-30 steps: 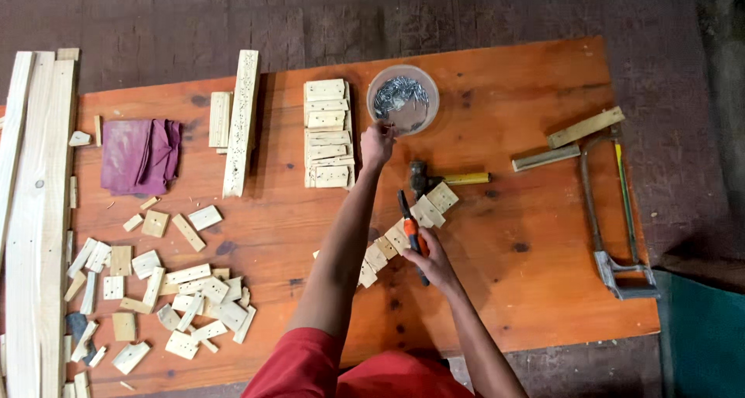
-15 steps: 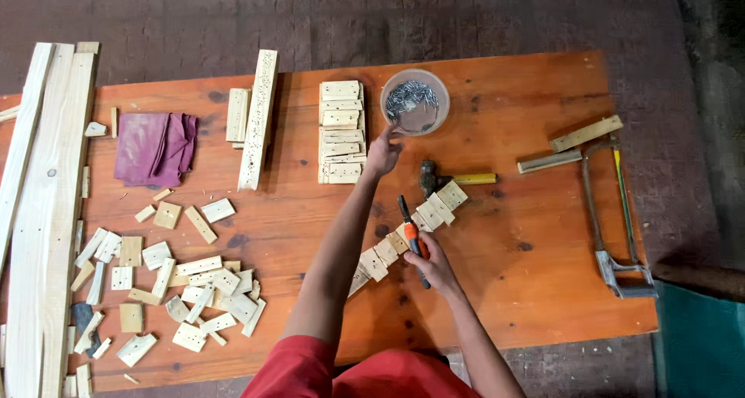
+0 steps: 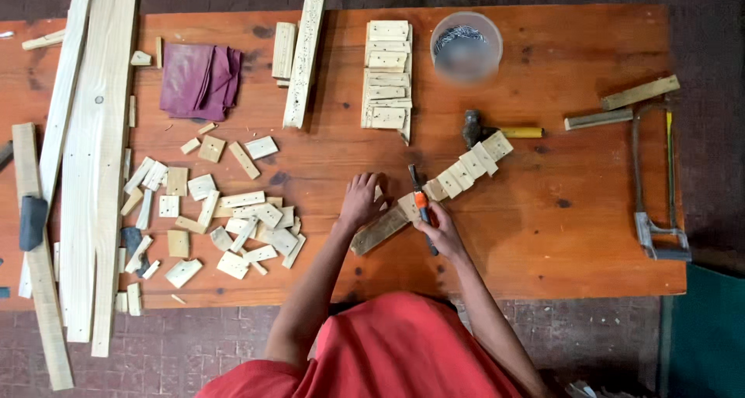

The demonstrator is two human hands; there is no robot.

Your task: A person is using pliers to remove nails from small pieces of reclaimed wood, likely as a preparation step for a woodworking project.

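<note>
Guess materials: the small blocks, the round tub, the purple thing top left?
Blocks: bare pale wood, unfinished, grain and drilled holes visible. Tub: looks like clear plastic, translucent wall; contents blurred, greyish, possibly metal. Purple thing: soft cloth, matte, folded and creased.

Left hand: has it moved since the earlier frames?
Yes. The left hand was up at the nail bowl earlier; now it has come back toward the person, resting on the wood strip.

Left hand point(image 3: 362, 199) on slanted wooden strip point(image 3: 434, 195), right hand point(image 3: 436, 226) gripping orange-handled tool point(image 3: 421, 205); hammer point(image 3: 497, 129) nearby
</note>
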